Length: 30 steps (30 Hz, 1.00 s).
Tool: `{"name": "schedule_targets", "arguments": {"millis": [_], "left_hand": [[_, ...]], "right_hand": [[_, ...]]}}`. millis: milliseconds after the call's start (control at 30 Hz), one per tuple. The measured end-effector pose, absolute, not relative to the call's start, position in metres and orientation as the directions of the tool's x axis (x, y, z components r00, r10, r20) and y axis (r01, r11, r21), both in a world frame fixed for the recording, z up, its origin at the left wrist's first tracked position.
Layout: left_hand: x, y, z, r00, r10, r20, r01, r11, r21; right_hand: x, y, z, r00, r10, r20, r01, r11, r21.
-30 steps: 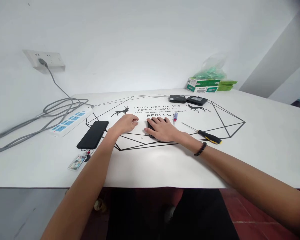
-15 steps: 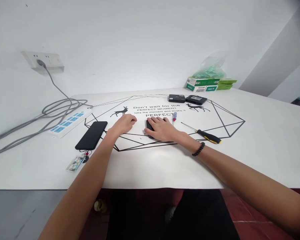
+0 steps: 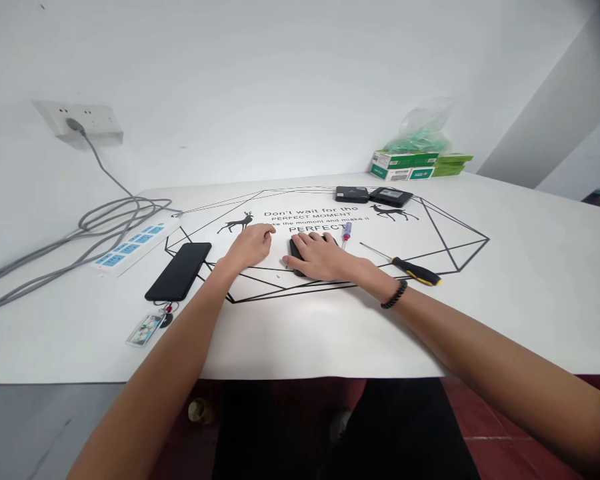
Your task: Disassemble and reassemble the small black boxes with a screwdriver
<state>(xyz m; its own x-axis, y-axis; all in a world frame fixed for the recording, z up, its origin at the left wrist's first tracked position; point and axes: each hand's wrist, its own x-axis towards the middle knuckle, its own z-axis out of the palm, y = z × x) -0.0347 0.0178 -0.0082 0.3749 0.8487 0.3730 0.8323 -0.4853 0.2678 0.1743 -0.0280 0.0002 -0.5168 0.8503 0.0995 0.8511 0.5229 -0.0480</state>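
Observation:
My right hand [image 3: 321, 259] lies over a flat black box [image 3: 295, 251], its fingers across the top and its thumb at the near left edge. Most of the box is hidden under the palm. To the left, my left hand [image 3: 251, 245] rests on the table with its fingers curled in; whether they hold anything is hidden. Tiny dark bits [image 3: 279, 276] lie between the hands. A small screwdriver with a clear purple and red handle [image 3: 347, 230] is just beyond my right hand. Right of it lies a larger black and yellow screwdriver [image 3: 416, 271].
A phone [image 3: 179, 272] with a keychain charm [image 3: 146, 329] lies left of my left forearm. Behind it are a power strip [image 3: 130, 250] and coiled grey cable [image 3: 111, 212]. Two black devices [image 3: 352, 194] and green-white boxes [image 3: 404, 165] sit toward the back of the white table [image 3: 300, 340].
The whole view has shifted slightly. Both hands keep nearly the same places, the right one still on the black box and the left one still curled.

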Motion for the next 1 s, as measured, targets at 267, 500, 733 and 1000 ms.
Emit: {"name": "schedule_targets", "arguments": {"millis": [267,500,733,1000], "left_hand": [[-0.031,0.018,-0.009,0.368,0.827,0.425,0.81,-0.51,0.291],[-0.027,0.014,-0.004,0.359,0.818,0.448,0.787,-0.524,0.325],[-0.024,0.012,-0.001,0.324,0.807,0.494,0.784,-0.521,0.338],[-0.017,0.018,-0.001,0.16,0.85,0.501,0.659,-0.47,0.587]], "right_hand": [[0.174,-0.027,0.0,-0.512,0.85,0.124,0.851,0.522,-0.063],[0.174,-0.027,0.001,-0.528,0.843,0.099,0.841,0.535,-0.075],[0.175,-0.028,-0.003,-0.532,0.838,0.125,0.84,0.54,-0.045],[0.175,-0.03,-0.004,-0.535,0.829,0.161,0.838,0.545,-0.023]]}}
